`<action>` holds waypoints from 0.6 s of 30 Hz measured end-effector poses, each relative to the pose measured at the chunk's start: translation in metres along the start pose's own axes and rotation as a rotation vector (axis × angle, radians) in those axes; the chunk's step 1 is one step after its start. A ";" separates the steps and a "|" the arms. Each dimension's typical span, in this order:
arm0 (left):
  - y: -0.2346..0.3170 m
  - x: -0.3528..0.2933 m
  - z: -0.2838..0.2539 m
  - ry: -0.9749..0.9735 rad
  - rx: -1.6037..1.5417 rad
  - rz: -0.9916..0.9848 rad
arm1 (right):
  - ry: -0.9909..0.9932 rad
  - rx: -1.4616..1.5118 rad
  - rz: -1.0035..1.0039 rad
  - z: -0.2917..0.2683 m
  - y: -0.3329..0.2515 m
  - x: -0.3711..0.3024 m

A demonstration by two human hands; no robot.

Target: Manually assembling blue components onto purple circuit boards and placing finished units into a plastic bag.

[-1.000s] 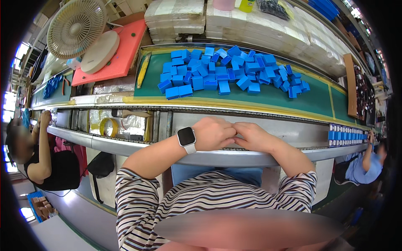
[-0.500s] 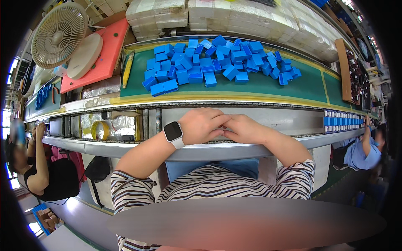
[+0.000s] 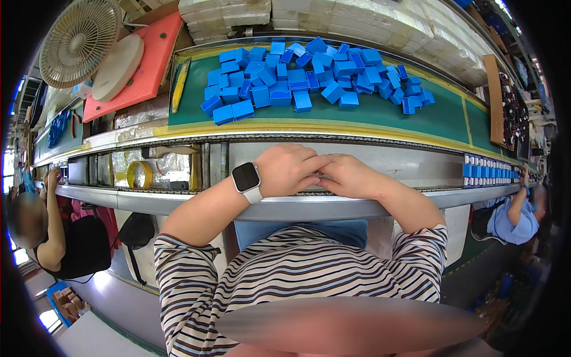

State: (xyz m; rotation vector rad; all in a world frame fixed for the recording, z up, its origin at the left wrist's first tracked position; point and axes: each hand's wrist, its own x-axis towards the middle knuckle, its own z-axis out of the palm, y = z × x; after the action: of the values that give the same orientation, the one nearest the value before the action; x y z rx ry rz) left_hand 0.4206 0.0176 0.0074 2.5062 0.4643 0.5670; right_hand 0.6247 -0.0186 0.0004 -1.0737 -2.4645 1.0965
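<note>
My left hand [image 3: 288, 169], wearing a white smartwatch [image 3: 246, 181] on its wrist, rests over the metal front rail [image 3: 351, 210]. My right hand [image 3: 352, 175] meets it from the other side, and the fingertips of the two hands touch and overlap. The fingers of both are loosely bent, with the thumbs apart from the forefingers. Between them I see no object, though some fingertips are hidden. Beyond my hands, a heap of blue boxes [image 3: 295, 81] lies on the green work surface [image 3: 196, 116].
A conveyor channel [image 3: 410, 163] runs under my hands, with a row of blue-and-white pieces [image 3: 491, 171] at right. Yellow tape roll [image 3: 139, 174] lies at left. A fan [image 3: 78, 43] stands by a red foam board [image 3: 156, 62]. Co-workers sit left [image 3: 71, 244] and right [image 3: 511, 214].
The view has tilted slightly, so the boxes and rail appear higher. My hands stay together over the rail. At right, the row of blue-and-white pieces looks much the same.
</note>
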 end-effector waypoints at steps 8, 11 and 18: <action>0.000 0.000 -0.001 -0.014 -0.001 -0.001 | -0.009 0.010 0.021 -0.002 -0.001 0.000; 0.000 0.000 -0.001 -0.017 -0.001 -0.012 | -0.010 0.011 0.015 -0.002 -0.002 0.001; 0.002 0.000 -0.002 -0.037 -0.006 -0.030 | -0.030 0.004 0.014 -0.003 -0.002 0.000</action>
State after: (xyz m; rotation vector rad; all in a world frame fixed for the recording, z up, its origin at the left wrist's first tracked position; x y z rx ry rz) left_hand 0.4205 0.0173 0.0098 2.4953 0.4850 0.5090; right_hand 0.6246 -0.0177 0.0039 -1.0826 -2.4800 1.1299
